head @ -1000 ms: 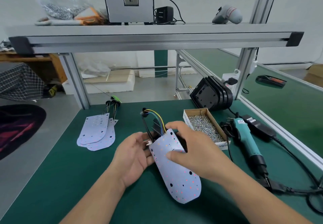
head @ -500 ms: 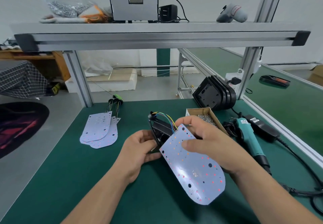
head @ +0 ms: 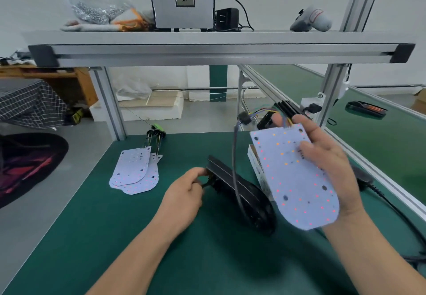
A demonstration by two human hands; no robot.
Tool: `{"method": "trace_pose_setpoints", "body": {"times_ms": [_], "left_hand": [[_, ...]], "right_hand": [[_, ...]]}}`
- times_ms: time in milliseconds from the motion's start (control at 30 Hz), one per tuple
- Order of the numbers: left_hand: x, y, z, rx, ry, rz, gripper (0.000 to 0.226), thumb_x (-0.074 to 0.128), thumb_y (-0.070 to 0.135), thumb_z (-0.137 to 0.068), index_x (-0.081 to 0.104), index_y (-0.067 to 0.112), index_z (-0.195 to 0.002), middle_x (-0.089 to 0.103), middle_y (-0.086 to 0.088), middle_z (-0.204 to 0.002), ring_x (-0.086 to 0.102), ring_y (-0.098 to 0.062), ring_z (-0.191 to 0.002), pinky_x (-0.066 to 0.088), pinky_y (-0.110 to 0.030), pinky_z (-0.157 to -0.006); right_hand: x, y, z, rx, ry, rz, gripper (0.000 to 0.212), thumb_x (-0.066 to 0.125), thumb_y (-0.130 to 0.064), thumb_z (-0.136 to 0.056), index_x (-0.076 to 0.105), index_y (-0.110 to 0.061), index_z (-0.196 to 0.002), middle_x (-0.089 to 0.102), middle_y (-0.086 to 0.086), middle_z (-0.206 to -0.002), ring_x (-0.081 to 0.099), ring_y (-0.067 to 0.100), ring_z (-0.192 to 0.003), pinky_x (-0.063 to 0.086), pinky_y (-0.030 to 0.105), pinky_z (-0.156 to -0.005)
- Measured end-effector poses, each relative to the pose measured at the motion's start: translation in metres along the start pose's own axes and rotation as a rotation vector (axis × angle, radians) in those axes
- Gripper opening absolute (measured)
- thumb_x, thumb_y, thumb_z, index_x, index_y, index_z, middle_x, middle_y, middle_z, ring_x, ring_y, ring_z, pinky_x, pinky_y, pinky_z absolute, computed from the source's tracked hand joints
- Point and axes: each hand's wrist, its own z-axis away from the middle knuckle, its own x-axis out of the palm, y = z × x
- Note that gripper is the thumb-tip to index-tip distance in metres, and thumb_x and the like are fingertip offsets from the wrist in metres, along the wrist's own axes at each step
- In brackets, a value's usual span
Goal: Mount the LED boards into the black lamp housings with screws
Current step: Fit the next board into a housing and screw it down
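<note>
My right hand (head: 327,163) grips a white LED board (head: 292,177) dotted with small LEDs, lifted above the green mat and facing me. A dark cable (head: 235,156) loops from the board's top down to a black lamp housing (head: 244,195). That housing stands tilted on its edge at the mat's centre. My left hand (head: 184,193) pinches the housing's near end. Behind the raised board a second black housing (head: 285,112) leans against the frame post.
A stack of spare LED boards (head: 136,172) with wires lies at the left of the mat. A cardboard screw box (head: 255,163) sits partly hidden behind the board. The frame shelf (head: 207,48) runs overhead. A black power cable (head: 391,207) trails along the right edge.
My right hand lifted the LED board up and to the right, away from the housing. The housing now stands on the mat, held only by my left hand. The camera tilted.
</note>
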Motion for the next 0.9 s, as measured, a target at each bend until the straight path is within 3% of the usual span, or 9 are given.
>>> {"method": "trace_pose_setpoints", "body": {"times_ms": [100, 267, 400, 467, 533, 633, 700, 800, 900], "left_hand": [[-0.008, 0.003, 0.000, 0.054, -0.012, -0.103, 0.062, 0.036, 0.007, -0.088, 0.067, 0.056, -0.107, 0.065, 0.004, -0.065, 0.054, -0.009, -0.054, 0.043, -0.020, -0.048], [-0.007, 0.007, 0.002, 0.039, -0.035, -0.139, 0.042, 0.046, 0.002, -0.085, 0.064, 0.036, -0.101, 0.073, 0.006, -0.090, 0.063, -0.016, -0.083, 0.050, -0.032, -0.075], [-0.007, 0.012, 0.005, 0.078, -0.151, -0.084, 0.044, 0.051, 0.042, -0.071, 0.073, 0.033, -0.108, 0.077, 0.023, -0.105, 0.068, 0.006, -0.100, 0.050, -0.019, -0.086], [-0.008, 0.012, 0.005, 0.070, -0.145, -0.102, 0.044, 0.053, 0.058, -0.075, 0.076, 0.032, -0.103, 0.077, 0.021, -0.099, 0.068, 0.006, -0.092, 0.050, -0.027, -0.082], [-0.008, 0.011, 0.005, 0.078, -0.083, -0.155, 0.042, 0.059, 0.068, -0.085, 0.075, 0.030, -0.095, 0.072, 0.012, -0.081, 0.062, 0.000, -0.075, 0.049, -0.038, -0.073], [-0.005, 0.012, 0.007, 0.079, -0.007, -0.317, 0.020, 0.058, 0.042, -0.098, 0.065, 0.033, -0.081, 0.063, 0.010, -0.062, 0.062, -0.012, -0.062, 0.054, -0.038, -0.070], [-0.002, 0.014, 0.010, 0.063, -0.012, -0.374, 0.019, 0.044, 0.034, -0.090, 0.059, 0.026, -0.083, 0.070, 0.005, -0.066, 0.069, -0.019, -0.069, 0.059, -0.042, -0.075], [0.002, 0.014, 0.011, 0.099, 0.053, -0.402, 0.016, 0.044, 0.027, -0.095, 0.057, 0.021, -0.088, 0.070, 0.001, -0.075, 0.065, -0.028, -0.076, 0.058, -0.046, -0.073], [0.008, 0.014, 0.010, 0.033, 0.059, -0.133, 0.013, 0.054, 0.013, -0.099, 0.063, 0.017, -0.091, 0.074, -0.004, -0.081, 0.069, -0.034, -0.078, 0.062, -0.050, -0.073]], "right_hand": [[-0.014, 0.000, -0.004, -0.022, 0.135, 0.066, 0.044, 0.056, -0.007, -0.098, 0.054, -0.016, -0.141, 0.054, 0.016, -0.156, 0.065, 0.034, -0.121, 0.059, 0.042, -0.092], [-0.034, 0.010, -0.003, 0.204, 0.182, 0.270, 0.052, 0.067, 0.001, -0.093, 0.059, -0.012, -0.143, 0.066, 0.015, -0.143, 0.070, 0.035, -0.119, 0.062, 0.044, -0.089], [-0.034, 0.018, -0.003, 0.376, 0.041, 0.533, 0.041, 0.071, 0.003, -0.094, 0.067, -0.014, -0.132, 0.073, 0.011, -0.130, 0.073, 0.024, -0.103, 0.062, 0.039, -0.085], [-0.029, 0.024, -0.005, 0.443, 0.002, 0.735, 0.037, 0.066, 0.002, -0.099, 0.071, -0.021, -0.128, 0.077, 0.007, -0.117, 0.073, 0.019, -0.095, 0.060, 0.041, -0.089], [-0.020, 0.024, -0.005, 0.441, -0.050, 0.995, 0.035, 0.063, -0.004, -0.102, 0.076, -0.033, -0.118, 0.075, -0.008, -0.090, 0.066, 0.011, -0.074, 0.056, 0.030, -0.071], [0.002, 0.021, -0.002, 0.334, -0.170, 1.210, 0.020, 0.058, -0.030, -0.106, 0.077, -0.028, -0.106, 0.067, -0.020, -0.086, 0.058, 0.000, -0.077, 0.046, 0.019, -0.073], [0.020, 0.019, 0.001, 0.313, -0.236, 1.287, 0.052, 0.048, -0.065, -0.099, 0.075, -0.020, -0.104, 0.069, -0.009, -0.102, 0.059, 0.007, -0.103, 0.047, 0.029, -0.093], [0.036, 0.019, 0.009, 0.352, -0.251, 1.479, 0.077, 0.041, -0.098, -0.071, 0.070, -0.038, -0.109, 0.055, -0.014, -0.108, 0.054, -0.001, -0.102, 0.047, 0.029, -0.094], [0.039, 0.024, 0.007, 0.296, -0.171, 1.521, 0.050, 0.067, -0.082, -0.074, 0.071, -0.040, -0.101, 0.051, -0.018, -0.101, 0.053, -0.007, -0.093, 0.041, 0.013, -0.079]]}}
